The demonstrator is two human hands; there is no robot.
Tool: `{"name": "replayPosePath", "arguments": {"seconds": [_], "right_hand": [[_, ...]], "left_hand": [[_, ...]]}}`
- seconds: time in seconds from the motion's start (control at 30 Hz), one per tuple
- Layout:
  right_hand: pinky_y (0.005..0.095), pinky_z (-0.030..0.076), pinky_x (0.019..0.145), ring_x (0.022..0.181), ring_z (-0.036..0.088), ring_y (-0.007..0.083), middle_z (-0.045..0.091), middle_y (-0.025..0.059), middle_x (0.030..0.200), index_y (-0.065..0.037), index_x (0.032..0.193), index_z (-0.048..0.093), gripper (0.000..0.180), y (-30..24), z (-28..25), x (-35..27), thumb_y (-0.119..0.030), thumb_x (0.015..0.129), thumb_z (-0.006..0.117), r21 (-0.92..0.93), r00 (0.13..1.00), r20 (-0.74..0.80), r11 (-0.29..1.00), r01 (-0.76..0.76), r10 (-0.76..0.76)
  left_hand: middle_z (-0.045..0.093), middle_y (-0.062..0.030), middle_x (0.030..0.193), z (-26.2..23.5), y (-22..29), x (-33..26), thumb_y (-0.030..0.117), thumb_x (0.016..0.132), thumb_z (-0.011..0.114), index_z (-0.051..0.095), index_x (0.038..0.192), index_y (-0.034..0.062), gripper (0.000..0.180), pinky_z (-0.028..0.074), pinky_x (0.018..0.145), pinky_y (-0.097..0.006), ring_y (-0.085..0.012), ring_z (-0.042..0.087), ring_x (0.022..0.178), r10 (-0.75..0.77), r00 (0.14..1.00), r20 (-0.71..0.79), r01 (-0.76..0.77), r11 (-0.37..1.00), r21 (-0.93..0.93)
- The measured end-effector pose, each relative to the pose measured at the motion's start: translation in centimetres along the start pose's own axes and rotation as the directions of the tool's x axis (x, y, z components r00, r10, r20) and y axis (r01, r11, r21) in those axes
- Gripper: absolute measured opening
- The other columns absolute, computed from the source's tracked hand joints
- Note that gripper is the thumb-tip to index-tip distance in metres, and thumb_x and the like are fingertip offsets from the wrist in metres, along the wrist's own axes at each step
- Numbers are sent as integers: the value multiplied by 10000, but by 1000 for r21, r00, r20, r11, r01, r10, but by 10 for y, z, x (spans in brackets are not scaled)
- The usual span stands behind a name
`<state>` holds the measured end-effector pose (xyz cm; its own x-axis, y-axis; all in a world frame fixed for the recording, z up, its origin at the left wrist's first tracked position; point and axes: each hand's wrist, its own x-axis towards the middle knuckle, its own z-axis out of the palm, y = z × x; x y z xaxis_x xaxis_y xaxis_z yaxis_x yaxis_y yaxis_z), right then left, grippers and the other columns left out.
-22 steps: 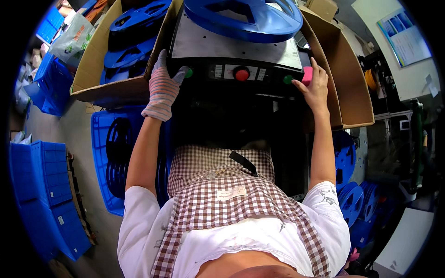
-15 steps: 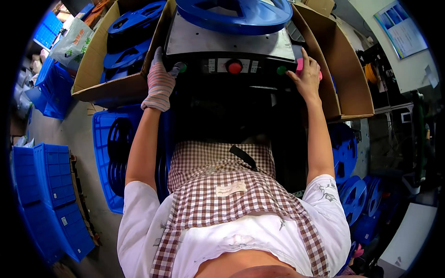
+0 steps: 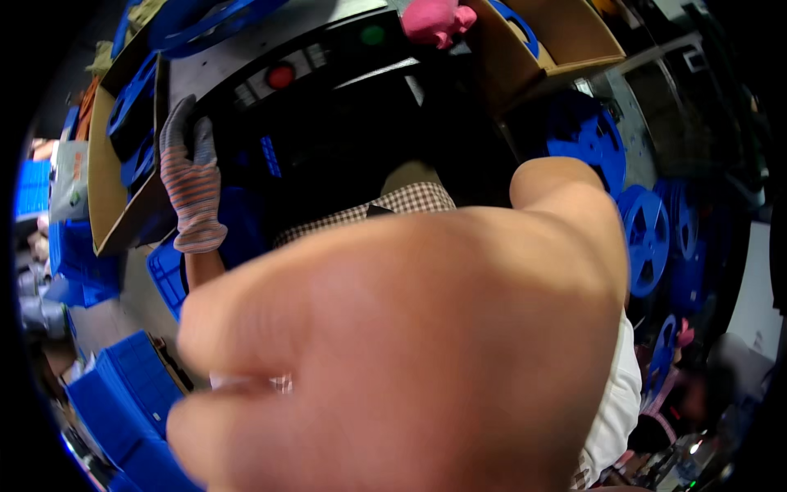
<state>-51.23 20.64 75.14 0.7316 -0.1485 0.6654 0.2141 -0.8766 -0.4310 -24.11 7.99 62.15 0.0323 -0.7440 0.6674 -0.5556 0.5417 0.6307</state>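
My left hand point(image 3: 193, 193), in a striped glove with grey fingertips, is raised at the left end of a machine's black front panel point(image 3: 328, 53). Its fingers and thumb are stretched out and apart, with nothing visible in them. A red button point(image 3: 279, 75) and a green button point(image 3: 373, 34) sit on that panel. On the machine's metal top lies a blue plastic reel point(image 3: 217, 29), cut off by the frame. My bare right hand point(image 3: 426, 336) looms large and blurred right before the camera, covering much of my checked apron. Its fingers are too smeared to read.
Cardboard boxes flank the machine: one with blue reels point(image 3: 106, 197) at left, another point(image 3: 578, 70) at right. A pink object point(image 3: 434, 20) stands beside the panel. Blue reels point(image 3: 646, 242) stand along the right side. Blue crates point(image 3: 135, 385) are stacked at lower left.
My right hand has left the machine's right end and come up close to the camera. My left hand has come off the panel's left end slightly. The view has turned and shifted.
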Motion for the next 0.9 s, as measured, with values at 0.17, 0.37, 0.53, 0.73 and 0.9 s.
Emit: {"name": "replayPosePath", "arguments": {"seconds": [0.17,0.37,0.53,0.73,0.9], "right_hand": [[278,514,755,861,645,154,670,82,961,-66,1212,607,414,-57,-7,-57,-117,805,668,97,988,-147,995,-20,34],[265,505,775,860,647,149,671,87,952,-61,1263,578,461,-42,-30,-204,-151,816,648,29,465,-778,764,-644,421],[424,475,917,1079,601,348,586,218,1222,-66,1280,541,595,-28,-46,-475,-390,798,671,236,-382,-889,-462,-855,253],[461,408,997,1200,506,396,514,248,1307,-48,1385,389,822,-5,-45,-540,-488,756,682,615,-788,-602,-557,-558,126],[437,414,988,1178,516,405,546,251,1256,21,1328,409,910,9,-51,-514,-492,666,766,656,-764,-645,-526,-542,-17]], "left_hand": [[628,-114,1166,26,1,-1,18,911,564,577,1213,18,303,448,940,-281,-171,586,1065,-26,988,151,27,1000,-2],[617,-97,1178,26,10,8,135,948,560,568,1249,50,314,440,964,-285,-161,560,1081,-90,964,251,99,995,-26],[583,-119,1234,28,33,27,171,959,539,509,1308,46,372,426,998,-292,-197,540,1159,-273,926,262,328,924,-196],[569,-161,1239,13,-3,52,57,922,489,546,1249,13,335,444,970,-327,-276,550,1156,-267,905,332,307,949,-71],[514,-161,1333,4,-45,63,34,916,497,448,1341,43,428,412,1007,-341,-275,498,1222,-98,880,464,48,992,117]]}}
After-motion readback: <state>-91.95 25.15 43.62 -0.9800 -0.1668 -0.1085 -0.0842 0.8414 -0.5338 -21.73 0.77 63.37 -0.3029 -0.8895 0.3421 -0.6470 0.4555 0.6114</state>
